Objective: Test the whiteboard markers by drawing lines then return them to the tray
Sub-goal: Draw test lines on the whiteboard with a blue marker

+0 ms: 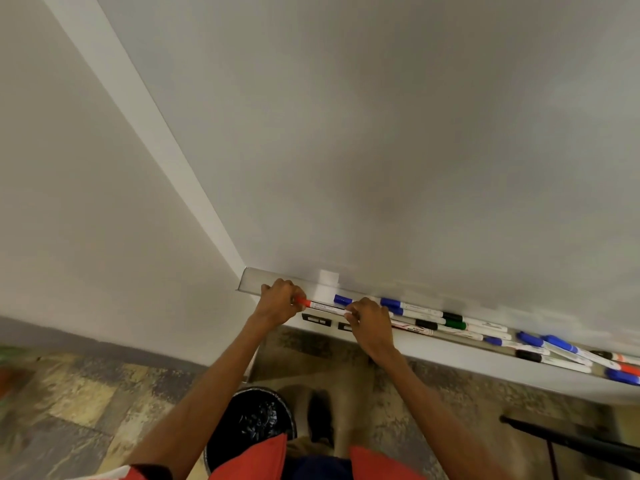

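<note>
I hold a red-capped marker level over the left end of the whiteboard tray. My left hand grips its red cap end, and my right hand pinches the white barrel's other end. Several markers with blue, black, green and red caps lie along the tray to the right. The whiteboard above looks blank, with only faint smudges.
A black waste bin stands on the patterned floor below my arms, near my shoe. A dark chair leg juts in at the lower right. The plain wall lies left of the board.
</note>
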A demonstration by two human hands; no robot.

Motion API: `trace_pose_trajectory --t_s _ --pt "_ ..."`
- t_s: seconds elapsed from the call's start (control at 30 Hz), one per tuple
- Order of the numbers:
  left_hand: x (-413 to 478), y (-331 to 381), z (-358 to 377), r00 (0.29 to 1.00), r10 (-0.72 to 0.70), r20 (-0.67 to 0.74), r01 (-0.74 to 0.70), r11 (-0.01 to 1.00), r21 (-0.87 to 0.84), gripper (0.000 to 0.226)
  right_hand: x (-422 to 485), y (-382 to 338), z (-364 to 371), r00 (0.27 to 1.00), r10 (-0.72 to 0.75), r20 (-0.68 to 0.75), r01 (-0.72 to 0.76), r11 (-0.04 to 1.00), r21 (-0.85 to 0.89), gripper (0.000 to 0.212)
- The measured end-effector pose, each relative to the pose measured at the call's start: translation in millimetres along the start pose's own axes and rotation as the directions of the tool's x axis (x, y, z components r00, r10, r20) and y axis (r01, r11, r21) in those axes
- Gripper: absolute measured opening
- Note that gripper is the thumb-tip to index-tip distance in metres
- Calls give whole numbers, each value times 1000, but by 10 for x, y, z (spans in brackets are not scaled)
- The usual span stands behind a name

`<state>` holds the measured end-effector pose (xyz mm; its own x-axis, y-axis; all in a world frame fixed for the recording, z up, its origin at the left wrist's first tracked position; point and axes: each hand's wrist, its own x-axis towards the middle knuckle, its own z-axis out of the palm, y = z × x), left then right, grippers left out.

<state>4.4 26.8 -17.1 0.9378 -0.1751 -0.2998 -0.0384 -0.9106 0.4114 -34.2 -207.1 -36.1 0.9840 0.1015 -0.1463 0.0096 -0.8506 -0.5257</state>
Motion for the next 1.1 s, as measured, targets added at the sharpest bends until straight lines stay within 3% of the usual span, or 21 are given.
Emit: trace_pose_trajectory --t_s 0.17,0.4,0.73,0.97,1.1 --pt "27 57 24 1000 0 -8 0 999 33 34 1 26 -24 999 -1 -51 6 996 91 12" --pt "107 573 76 988 77 -135 -91 991 -103 14 80 112 -158 982 13 -191 -3 999 55 9" --pt "112 782 361 993 118 -12 -118 992 -53 22 26 100 -87 995 21 -100 -37 987 -156 18" --pt "81 776 201 978 181 -107 -201 955 -220 20 54 122 -230 986 -93 -137 77 991 -114 20" --pt "-1 846 87 949 267 -166 -305 911 -277 22 21 43 -460 986 -160 -53 160 987 3 25"
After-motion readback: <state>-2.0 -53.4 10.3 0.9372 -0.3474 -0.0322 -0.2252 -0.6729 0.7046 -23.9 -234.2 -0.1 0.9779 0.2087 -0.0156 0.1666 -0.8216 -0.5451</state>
